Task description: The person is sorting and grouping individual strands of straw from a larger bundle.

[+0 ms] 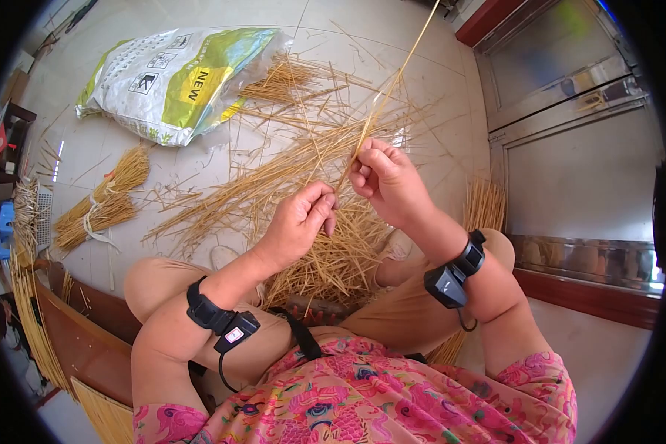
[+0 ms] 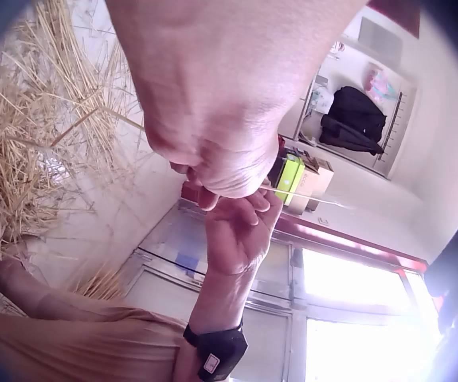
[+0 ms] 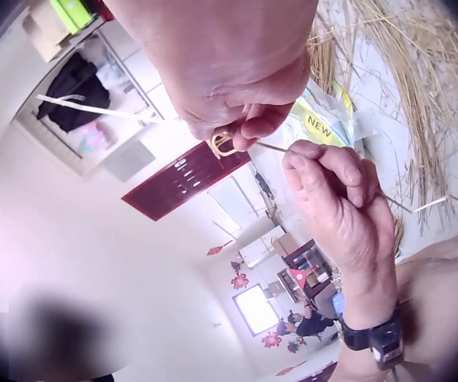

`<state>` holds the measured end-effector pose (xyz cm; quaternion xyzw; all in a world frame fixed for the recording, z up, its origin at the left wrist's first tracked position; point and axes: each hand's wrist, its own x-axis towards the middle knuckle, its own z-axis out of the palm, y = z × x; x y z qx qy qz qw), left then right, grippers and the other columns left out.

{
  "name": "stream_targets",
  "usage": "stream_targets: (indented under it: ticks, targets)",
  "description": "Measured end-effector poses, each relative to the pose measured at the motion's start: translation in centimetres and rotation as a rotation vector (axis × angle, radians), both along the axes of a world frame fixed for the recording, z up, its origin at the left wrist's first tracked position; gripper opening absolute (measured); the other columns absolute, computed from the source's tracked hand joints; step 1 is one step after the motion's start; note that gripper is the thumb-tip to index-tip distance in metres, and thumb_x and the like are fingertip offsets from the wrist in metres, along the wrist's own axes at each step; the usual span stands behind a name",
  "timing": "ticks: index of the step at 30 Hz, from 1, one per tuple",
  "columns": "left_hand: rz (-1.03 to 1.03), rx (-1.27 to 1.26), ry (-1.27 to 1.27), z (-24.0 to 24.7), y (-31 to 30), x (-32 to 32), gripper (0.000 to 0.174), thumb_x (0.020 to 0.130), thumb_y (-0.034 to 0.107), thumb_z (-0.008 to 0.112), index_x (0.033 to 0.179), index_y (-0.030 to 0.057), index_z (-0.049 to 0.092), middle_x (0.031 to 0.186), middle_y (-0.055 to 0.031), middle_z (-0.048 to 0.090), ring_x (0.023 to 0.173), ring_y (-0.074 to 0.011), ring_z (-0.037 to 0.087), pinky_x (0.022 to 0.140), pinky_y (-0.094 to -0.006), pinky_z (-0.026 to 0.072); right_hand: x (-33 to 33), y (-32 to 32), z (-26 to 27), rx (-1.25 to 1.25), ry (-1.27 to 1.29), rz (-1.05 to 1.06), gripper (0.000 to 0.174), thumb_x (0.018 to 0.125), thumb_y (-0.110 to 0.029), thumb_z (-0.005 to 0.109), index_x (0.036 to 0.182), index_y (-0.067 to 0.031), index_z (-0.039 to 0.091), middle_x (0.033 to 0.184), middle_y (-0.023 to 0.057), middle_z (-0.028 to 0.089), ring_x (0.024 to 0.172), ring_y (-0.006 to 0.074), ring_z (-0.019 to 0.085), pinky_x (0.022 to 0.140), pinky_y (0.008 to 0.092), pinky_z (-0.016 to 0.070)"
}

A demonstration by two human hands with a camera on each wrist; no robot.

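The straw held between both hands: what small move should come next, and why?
Perhaps the left hand should gently draw the straw away from the right hand, to tauten it: both pinch it, and a small loop shows beside the right hand.

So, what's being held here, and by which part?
Straw, partway along its length: the left hand and right hand both pinch it.

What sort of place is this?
Probably a household room used for straw work: loose golden straw stalks and a white-and-green plastic sack on pale floor tiles, plus red flower-shaped wall decorations.
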<state>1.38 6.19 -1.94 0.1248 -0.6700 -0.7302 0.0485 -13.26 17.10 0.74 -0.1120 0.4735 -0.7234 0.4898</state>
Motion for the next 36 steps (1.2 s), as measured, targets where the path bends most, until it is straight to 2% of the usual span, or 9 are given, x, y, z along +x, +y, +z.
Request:
stream_targets:
  ticks: [6,9,10,13,14,17,18,22,36]
  targets:
    - [0.043,0.084,0.096,0.1,-0.1,-0.4,0.015,0.099,0.017,0.04,0.091,0.0064,0.049,0.07,-0.0009,0.054,0.062,-0.005,0.049,0.056,-0.0179,0.0378,1.1,-0.2,0.1,0.113,-0.132,0.129,0.009,0.086,-0.008,0.05,0.077,-0.0055,0.051,0.066,0.0029,0.051,0.055,0.0087,0.05,0.046,0.0195,0.0354]
    - [0.057,0.18,0.123,0.1,-0.5,-0.3,0.016,0.099,0.019,0.041,0.092,0.0072,0.048,0.07,-0.001,0.053,0.061,-0.0049,0.048,0.055,-0.0173,0.0364,0.6,0.2,-0.4,0.375,0.206,0.236,0.014,0.085,-0.012,0.054,0.075,-0.0016,0.054,0.062,0.0045,0.055,0.057,0.0094,0.055,0.048,0.0203,0.0419]
    - [0.07,0.218,0.123,0.0,-0.5,-0.3,0.017,0.099,0.02,0.041,0.091,0.0074,0.048,0.07,-0.0012,0.053,0.061,-0.0051,0.047,0.055,-0.0171,0.0359,0.6,0.2,-0.3,0.545,0.477,0.305,0.015,0.08,-0.013,0.058,0.077,0.0015,0.061,0.062,0.0089,0.061,0.061,0.0146,0.061,0.054,0.0259,0.0475]
    - [0.074,0.285,0.094,0.4,-0.9,-0.3,0.02,0.099,0.024,0.04,0.089,0.0077,0.047,0.069,-0.0018,0.052,0.061,-0.0056,0.047,0.053,-0.0168,0.0347,0.6,0.4,1.6,0.765,1.218,0.909,0.017,0.077,-0.015,0.061,0.083,0.0,0.067,0.071,0.0127,0.066,0.066,0.0198,0.064,0.062,0.0318,0.0501]
    - [0.071,0.298,0.076,0.6,-1.1,-0.3,0.021,0.099,0.025,0.04,0.089,0.0078,0.047,0.069,-0.002,0.052,0.061,-0.0057,0.047,0.053,-0.0167,0.0343,0.6,0.3,1.8,0.824,1.206,1.001,0.017,0.075,-0.016,0.063,0.085,-0.0038,0.069,0.078,0.0143,0.067,0.069,0.0237,0.064,0.066,0.0357,0.05]
    - [0.054,0.322,0.062,0.8,-1.0,-0.2,0.023,0.099,0.027,0.04,0.088,0.0078,0.046,0.07,-0.0026,0.052,0.061,-0.0056,0.047,0.051,-0.0168,0.033,0.1,0.5,0.7,0.516,0.986,0.55,0.019,0.076,-0.016,0.065,0.088,-0.0013,0.068,0.078,0.0127,0.068,0.071,0.0199,0.064,0.066,0.0328,0.0498]
    - [0.043,0.317,0.053,0.8,-0.9,-0.2,0.023,0.099,0.027,0.04,0.088,0.0078,0.046,0.069,-0.0025,0.052,0.06,-0.0056,0.047,0.051,-0.0168,0.0326,0.2,0.0,0.1,0.328,0.713,0.356,0.02,0.078,-0.016,0.066,0.09,-0.0002,0.067,0.076,0.0067,0.066,0.067,0.013,0.06,0.061,0.0281,0.048]
    - [0.0,0.289,0.025,0.8,-0.5,-0.1,0.022,0.099,0.027,0.04,0.088,0.0077,0.046,0.068,-0.0022,0.053,0.058,-0.0055,0.046,0.05,-0.0166,0.0317,-0.4,-0.3,1.0,0.119,0.405,0.122,0.015,0.084,-0.017,0.064,0.089,-0.0029,0.064,0.072,-0.0017,0.059,0.06,0.0043,0.05,0.054,0.02,0.0415]
    - [0.051,-0.022,0.064,0.1,-0.2,-0.1,0.015,0.097,0.017,0.043,0.095,0.005,0.051,0.066,-0.0023,0.058,0.053,-0.0018,0.036,0.051,-0.016,0.0301,0.4,-0.1,1.0,0.124,0.416,0.021,0.008,0.085,-0.008,0.058,0.086,-0.0018,0.062,0.072,0.0036,0.062,0.054,0.0074,0.055,0.048,0.0201,0.0427]
